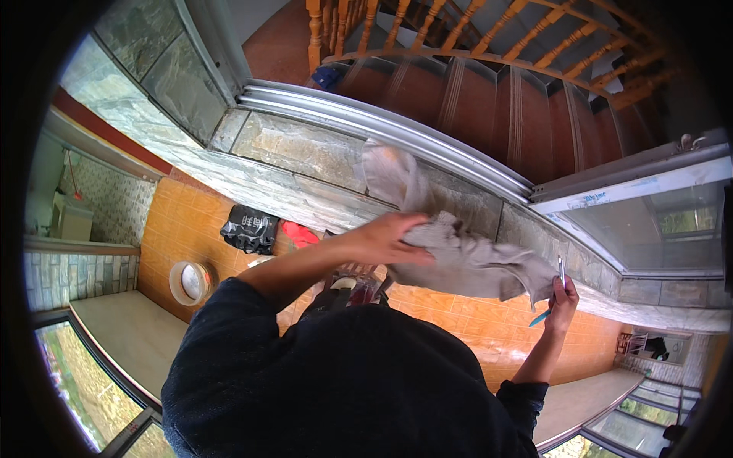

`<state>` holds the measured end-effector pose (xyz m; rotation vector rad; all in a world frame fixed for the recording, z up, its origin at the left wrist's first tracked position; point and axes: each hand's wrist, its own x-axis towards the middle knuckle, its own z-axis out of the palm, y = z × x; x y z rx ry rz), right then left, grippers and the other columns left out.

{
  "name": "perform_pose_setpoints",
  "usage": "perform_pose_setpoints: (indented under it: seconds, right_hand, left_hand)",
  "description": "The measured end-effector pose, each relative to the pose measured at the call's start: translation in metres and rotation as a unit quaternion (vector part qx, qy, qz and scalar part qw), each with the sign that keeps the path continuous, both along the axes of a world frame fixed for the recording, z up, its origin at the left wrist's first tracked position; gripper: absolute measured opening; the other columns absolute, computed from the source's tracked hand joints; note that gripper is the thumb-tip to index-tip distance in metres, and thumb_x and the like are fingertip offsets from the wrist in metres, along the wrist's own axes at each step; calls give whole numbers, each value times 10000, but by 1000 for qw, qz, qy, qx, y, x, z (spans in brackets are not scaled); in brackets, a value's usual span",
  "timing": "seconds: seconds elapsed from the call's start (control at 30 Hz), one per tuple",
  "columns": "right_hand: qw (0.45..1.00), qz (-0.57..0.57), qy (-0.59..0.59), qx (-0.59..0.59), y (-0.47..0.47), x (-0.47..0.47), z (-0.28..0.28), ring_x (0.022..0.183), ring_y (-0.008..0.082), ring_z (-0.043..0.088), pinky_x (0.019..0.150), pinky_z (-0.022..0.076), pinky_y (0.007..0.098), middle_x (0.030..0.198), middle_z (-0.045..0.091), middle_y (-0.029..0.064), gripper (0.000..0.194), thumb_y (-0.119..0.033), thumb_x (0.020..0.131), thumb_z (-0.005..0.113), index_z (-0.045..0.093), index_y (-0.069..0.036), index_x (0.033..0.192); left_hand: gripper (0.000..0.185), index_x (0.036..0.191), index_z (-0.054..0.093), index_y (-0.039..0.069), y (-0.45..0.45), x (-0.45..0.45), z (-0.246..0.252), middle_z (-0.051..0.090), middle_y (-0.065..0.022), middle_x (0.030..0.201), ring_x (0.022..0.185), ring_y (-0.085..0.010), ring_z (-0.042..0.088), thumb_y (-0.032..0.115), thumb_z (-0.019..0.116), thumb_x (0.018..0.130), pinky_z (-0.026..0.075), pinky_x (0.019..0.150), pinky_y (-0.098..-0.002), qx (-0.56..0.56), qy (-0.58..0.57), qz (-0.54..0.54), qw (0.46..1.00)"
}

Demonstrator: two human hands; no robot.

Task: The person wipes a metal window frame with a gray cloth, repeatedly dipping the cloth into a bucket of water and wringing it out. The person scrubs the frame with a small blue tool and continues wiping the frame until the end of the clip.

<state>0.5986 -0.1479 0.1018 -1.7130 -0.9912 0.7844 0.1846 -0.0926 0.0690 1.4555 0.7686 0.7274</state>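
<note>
A crumpled grey cloth point(475, 260) stretches between my two hands in front of the stone-tiled sill. My left hand point(398, 237) has its fingers and thumb around the cloth's left end; the hand is slightly blurred. Pinched in my right hand point(564, 297) is a slim tool point(539, 318) with a blue handle end and a shiny metal upper part. The cloth's right corner meets the fingers of that hand. A pale grey cloth portion point(395, 174) lies over the sill near the window track; whether it is the same cloth is hard to tell.
Metal sliding tracks point(389, 140) run along the tiled sill point(303, 146). An open glazed sash point(647, 212) stands at right. Beyond are red stairs point(424, 97) with a wooden balustrade point(475, 51). Below lie a black plastic bag point(249, 229), red item point(299, 233) and white bucket point(178, 286).
</note>
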Motion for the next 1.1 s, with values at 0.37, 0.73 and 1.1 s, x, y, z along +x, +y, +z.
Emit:
perform_pose_setpoints:
  seconds: [0.37,0.73,1.1]
  right_hand:
    - [962,-18,-240,129,101,-85,36,656,84,495,643,428,231,724,620,34,237,-180,836,638,641,2,987]
    - [824,192,-531,-52,141,-165,-12,787,409,614,710,477,504,821,647,187,262,-347,891,470,603,-122,909]
    - [824,215,-522,-35,160,-202,-46,794,392,612,741,473,491,794,639,178,272,-339,889,450,615,-123,876]
  left_hand:
    - [380,942,613,26,65,-118,114,615,-75,828,742,-165,599,297,748,713,494,687,-286,255,260,373,853]
    - [473,1180,534,96,100,-172,-43,565,-139,1146,1036,-318,544,347,637,792,438,868,-416,262,527,376,716]
    - [194,979,629,107,116,-184,-32,612,-117,926,895,-313,575,131,602,788,477,755,-406,314,395,494,708]
